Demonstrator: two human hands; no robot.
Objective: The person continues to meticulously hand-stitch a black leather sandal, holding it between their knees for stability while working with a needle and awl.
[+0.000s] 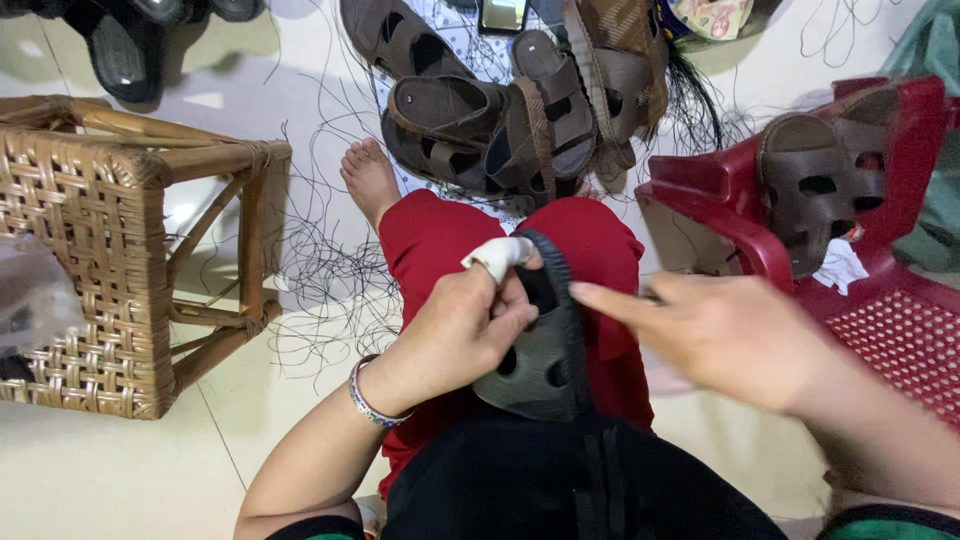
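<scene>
A dark grey sandal (pixel 535 365) with cut-out holes rests on my lap, over red trousers (pixel 430 240). My left hand (pixel 455 335) grips its upper edge; the forefinger is wrapped in white tape (pixel 500 255). My right hand (pixel 705 335) hovers just right of the sandal, blurred, with its forefinger stretched toward the sandal's rim and its other fingers pinched. I cannot tell whether it holds a needle or thread. A silver bangle (pixel 368 400) circles my left wrist.
A pile of brown sandals (pixel 500 110) lies on the floor ahead, amid loose black threads (pixel 330 270). A woven rattan stool (pixel 110 250) stands at the left. A red plastic chair (pixel 880 320) at the right carries another brown sandal (pixel 820 185). My bare foot (pixel 368 178) rests forward.
</scene>
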